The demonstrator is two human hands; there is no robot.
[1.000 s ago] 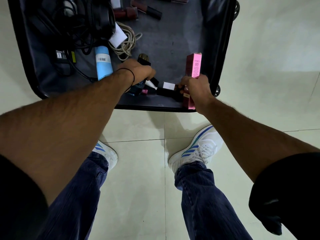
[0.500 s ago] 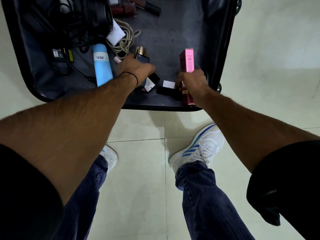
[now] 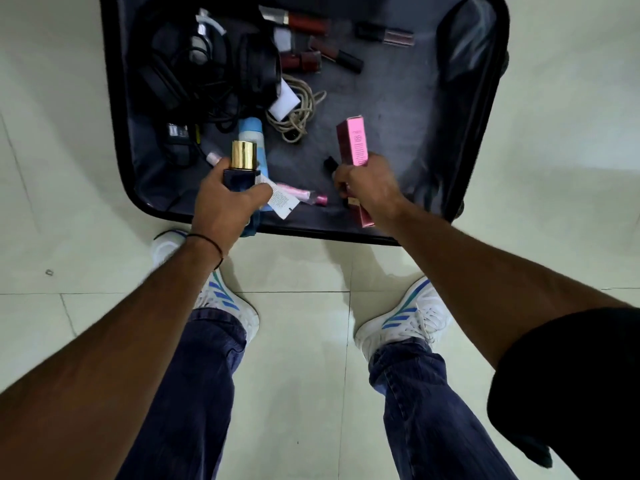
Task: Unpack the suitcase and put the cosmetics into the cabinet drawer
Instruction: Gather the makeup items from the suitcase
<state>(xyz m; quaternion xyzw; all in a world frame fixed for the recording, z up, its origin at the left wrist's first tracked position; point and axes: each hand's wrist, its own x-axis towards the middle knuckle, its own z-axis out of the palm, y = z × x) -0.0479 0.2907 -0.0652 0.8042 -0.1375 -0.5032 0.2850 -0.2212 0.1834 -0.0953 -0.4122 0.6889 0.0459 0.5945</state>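
Note:
An open dark suitcase (image 3: 450,140) lies on the floor in front of my feet. My left hand (image 3: 227,199) grips a dark blue bottle with a gold cap (image 3: 243,157), together with a white tube (image 3: 282,199), just above the case's near edge. My right hand (image 3: 369,183) holds a tall pink box (image 3: 355,142) and a small black item (image 3: 330,163). A pink tube (image 3: 304,196) lies between my hands. A light blue bottle (image 3: 251,131) lies behind the gold cap. Several dark red lip tubes (image 3: 311,58) lie at the far end.
Black headphones and tangled black cables (image 3: 207,71) fill the suitcase's left side, with a coiled beige cord (image 3: 299,109) and white plug in the middle. Pale floor tiles (image 3: 301,358) surround the case. My two white shoes (image 3: 405,323) stand just before its near rim.
Both hands have lifted and drawn back toward the near rim. My left hand has raised the gold-capped bottle out of the clutter; my right hand has raised the pink box.

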